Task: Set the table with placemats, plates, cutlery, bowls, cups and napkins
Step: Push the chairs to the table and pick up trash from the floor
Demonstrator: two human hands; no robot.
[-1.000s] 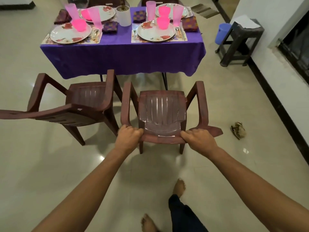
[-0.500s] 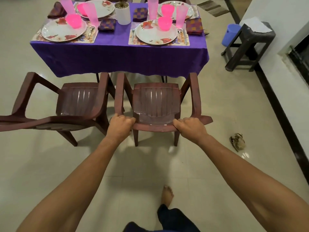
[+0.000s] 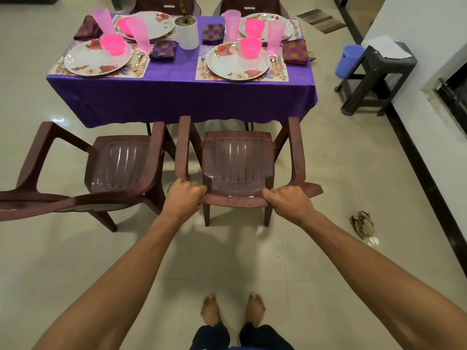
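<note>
Both hands hold the top rail of the brown chair [image 3: 237, 160]: the left hand [image 3: 184, 195] curls around its left end, the right hand [image 3: 288, 202] around its right end. Beyond the chair stands the purple table [image 3: 182, 97]. On it, left to right, each plate [image 3: 97, 58] carries a pink bowl [image 3: 112, 44]; their contents cannot be seen.

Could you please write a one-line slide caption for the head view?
Both hands, left hand and right hand, grip the brown chair backrest facing the purple-clothed table set for four.
</note>
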